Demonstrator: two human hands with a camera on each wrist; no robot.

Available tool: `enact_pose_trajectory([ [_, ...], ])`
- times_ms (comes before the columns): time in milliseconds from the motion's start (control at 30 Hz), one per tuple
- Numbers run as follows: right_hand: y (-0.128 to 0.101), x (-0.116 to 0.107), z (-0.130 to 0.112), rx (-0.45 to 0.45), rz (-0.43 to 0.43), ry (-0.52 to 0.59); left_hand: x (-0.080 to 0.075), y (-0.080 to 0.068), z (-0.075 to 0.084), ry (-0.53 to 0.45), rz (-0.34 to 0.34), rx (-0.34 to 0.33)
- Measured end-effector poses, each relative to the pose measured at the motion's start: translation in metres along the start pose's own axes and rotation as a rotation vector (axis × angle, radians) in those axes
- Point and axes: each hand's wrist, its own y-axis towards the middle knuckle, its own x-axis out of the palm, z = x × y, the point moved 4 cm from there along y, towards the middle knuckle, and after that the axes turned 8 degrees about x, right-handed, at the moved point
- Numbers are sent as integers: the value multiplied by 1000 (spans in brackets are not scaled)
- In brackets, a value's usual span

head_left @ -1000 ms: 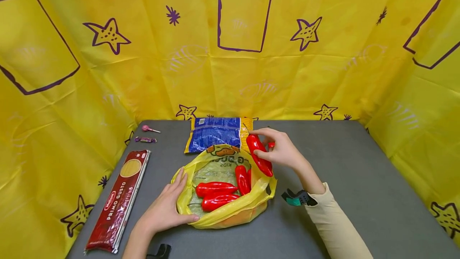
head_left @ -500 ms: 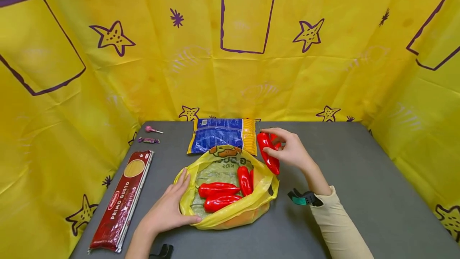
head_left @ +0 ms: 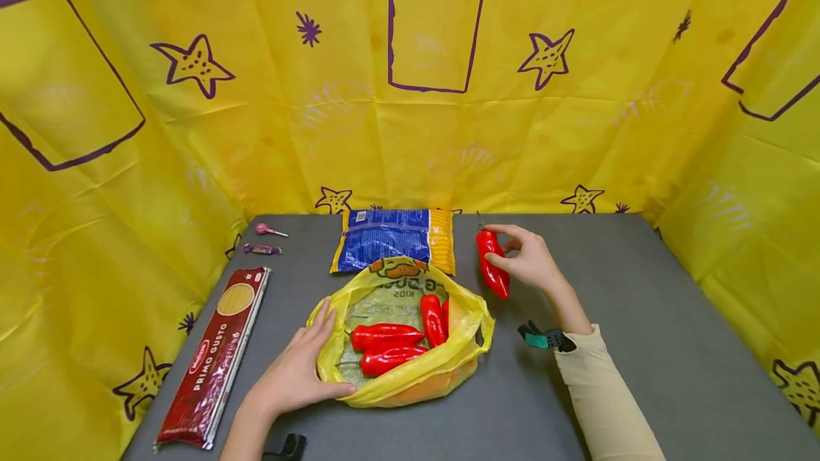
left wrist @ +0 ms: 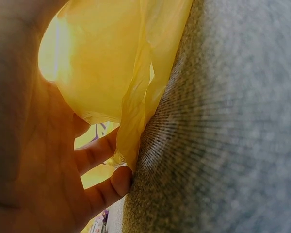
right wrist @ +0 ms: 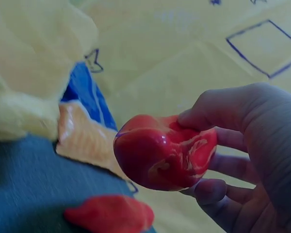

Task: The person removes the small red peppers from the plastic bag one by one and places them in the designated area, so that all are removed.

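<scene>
Two sweets, a pink lollipop (head_left: 269,230) and a purple wrapped candy (head_left: 260,249), lie at the far left of the grey table (head_left: 640,319). Nearer the left edge lies a red spaghetti pack (head_left: 213,356), sealed. The left hand (head_left: 295,373) rests flat against the near left side of the yellow plastic bag (head_left: 410,375), fingers straight and slightly spread, thumb along the bag's lower edge. The bag lies open; three red peppers (head_left: 392,342) show fully inside it, and a fourth shows only as a sliver at the right fold. A blue and yellow packet (head_left: 391,239) lies behind the bag, touching its rim. Right of the bag, above the table, the right hand (head_left: 530,260) pinches a red pepper (head_left: 492,265) between thumb and curled fingers. This pepper is glossy, long and tapered, stem end up. Print on the bag is creased and only partly legible.
</scene>
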Motion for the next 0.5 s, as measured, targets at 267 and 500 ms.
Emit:
enact_pose_trajectory([
  [267,2,-17,26,83,49,18,-2,-1,-2,13,-2,-5],
  [500,0,-34,51,157,89,30,0,2,0,4,-18,-20],
])
